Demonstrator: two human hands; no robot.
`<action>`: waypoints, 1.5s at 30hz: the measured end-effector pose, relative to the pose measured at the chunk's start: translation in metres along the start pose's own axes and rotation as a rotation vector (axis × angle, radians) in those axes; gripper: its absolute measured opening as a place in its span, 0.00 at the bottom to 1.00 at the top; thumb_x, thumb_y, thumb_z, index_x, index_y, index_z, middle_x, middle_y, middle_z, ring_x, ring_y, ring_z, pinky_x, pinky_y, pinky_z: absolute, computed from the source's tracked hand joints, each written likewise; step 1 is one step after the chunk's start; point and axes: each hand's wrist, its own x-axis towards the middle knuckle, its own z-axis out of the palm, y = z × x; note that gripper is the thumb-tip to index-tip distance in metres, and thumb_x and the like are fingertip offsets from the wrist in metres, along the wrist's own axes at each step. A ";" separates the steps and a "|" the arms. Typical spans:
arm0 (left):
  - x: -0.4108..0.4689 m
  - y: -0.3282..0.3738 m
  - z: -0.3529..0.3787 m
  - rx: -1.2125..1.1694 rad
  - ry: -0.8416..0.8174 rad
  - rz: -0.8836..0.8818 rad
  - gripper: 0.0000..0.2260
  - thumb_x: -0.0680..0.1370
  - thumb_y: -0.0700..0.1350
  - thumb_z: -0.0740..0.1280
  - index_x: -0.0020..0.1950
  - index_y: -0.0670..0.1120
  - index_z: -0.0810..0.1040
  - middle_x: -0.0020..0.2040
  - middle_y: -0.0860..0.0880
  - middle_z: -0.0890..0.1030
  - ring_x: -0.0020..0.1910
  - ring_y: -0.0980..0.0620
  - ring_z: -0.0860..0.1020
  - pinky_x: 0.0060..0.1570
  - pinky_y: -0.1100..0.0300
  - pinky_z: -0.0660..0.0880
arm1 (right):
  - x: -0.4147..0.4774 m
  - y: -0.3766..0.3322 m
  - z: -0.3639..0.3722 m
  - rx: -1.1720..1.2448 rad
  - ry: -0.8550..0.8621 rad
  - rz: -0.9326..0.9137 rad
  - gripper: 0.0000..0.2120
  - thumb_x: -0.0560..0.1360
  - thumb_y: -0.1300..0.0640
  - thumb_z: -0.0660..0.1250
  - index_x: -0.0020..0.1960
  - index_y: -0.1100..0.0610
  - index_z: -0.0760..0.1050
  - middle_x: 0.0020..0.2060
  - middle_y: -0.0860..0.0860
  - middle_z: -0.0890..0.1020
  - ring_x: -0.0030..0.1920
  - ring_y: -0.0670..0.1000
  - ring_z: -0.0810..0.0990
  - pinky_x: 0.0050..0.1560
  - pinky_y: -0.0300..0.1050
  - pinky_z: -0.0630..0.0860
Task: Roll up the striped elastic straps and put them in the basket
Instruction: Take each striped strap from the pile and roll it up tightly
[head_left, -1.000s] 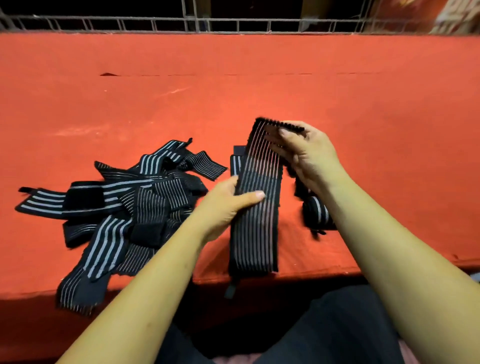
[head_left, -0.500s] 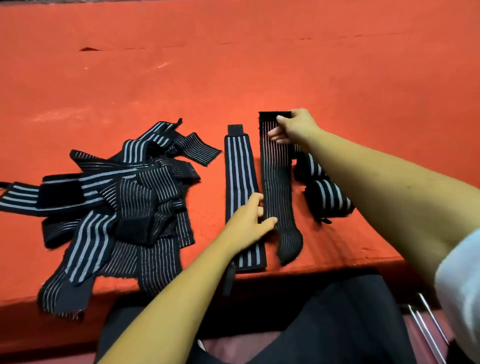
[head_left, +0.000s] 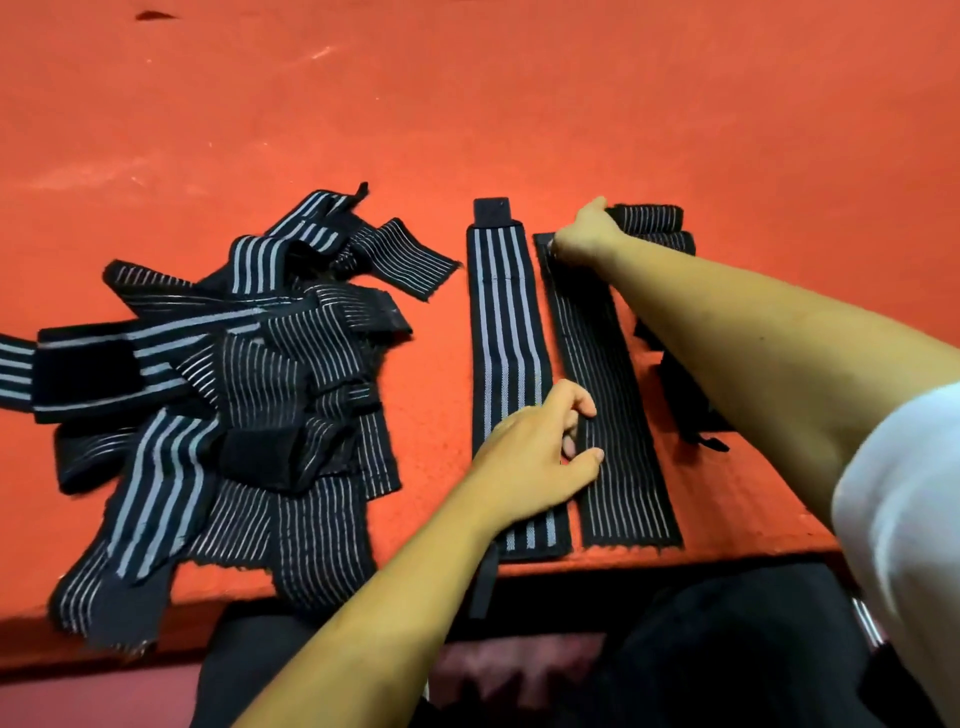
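While the left hand lies low across the near part of two flat straps, its fingers loosely bent and apart, thumb and fingertips resting on the thin-striped strap without clasping it, the right hand reaches to that strap's far end, where its fingers curl down over the black edge and grip it. This band is a long ribbed rectangle of black elastic with many fine pale lines. It is laid lengthwise on the red, felt-like surface, with its slightly frayed near end at the front edge. Just beside it on the left lies the wide-striped strap, which has broad grey stripes, a plain black tab at the far end and a narrow black tail hanging over the edge. Further left sprawls a tangled heap of straps (some broad-striped, some fine-lined, several with matte black patches), a few ends drooping over the front. Rolled straps, squat striped bundles, sit against the right hand's far side; the forearm hides more dark fabric. A white sleeve shows at the right.
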 end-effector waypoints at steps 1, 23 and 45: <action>-0.001 -0.002 0.001 0.024 0.010 -0.005 0.14 0.76 0.50 0.68 0.57 0.55 0.65 0.39 0.53 0.76 0.39 0.60 0.74 0.42 0.59 0.68 | -0.006 -0.002 0.003 -0.090 -0.027 -0.039 0.28 0.76 0.61 0.66 0.72 0.66 0.61 0.62 0.65 0.73 0.63 0.63 0.75 0.59 0.52 0.73; -0.078 -0.025 -0.053 0.129 0.497 -0.016 0.05 0.75 0.41 0.66 0.47 0.49 0.80 0.37 0.54 0.77 0.38 0.54 0.73 0.44 0.53 0.72 | -0.216 0.108 0.038 -0.547 0.070 -0.634 0.18 0.77 0.61 0.56 0.65 0.65 0.71 0.64 0.61 0.73 0.66 0.62 0.70 0.71 0.55 0.65; -0.136 -0.120 -0.107 0.509 0.652 -0.436 0.28 0.79 0.58 0.64 0.74 0.45 0.67 0.74 0.43 0.66 0.73 0.41 0.63 0.74 0.43 0.54 | -0.261 -0.024 0.143 -0.061 -0.181 -0.341 0.18 0.73 0.62 0.73 0.61 0.63 0.72 0.57 0.58 0.79 0.60 0.58 0.76 0.58 0.46 0.71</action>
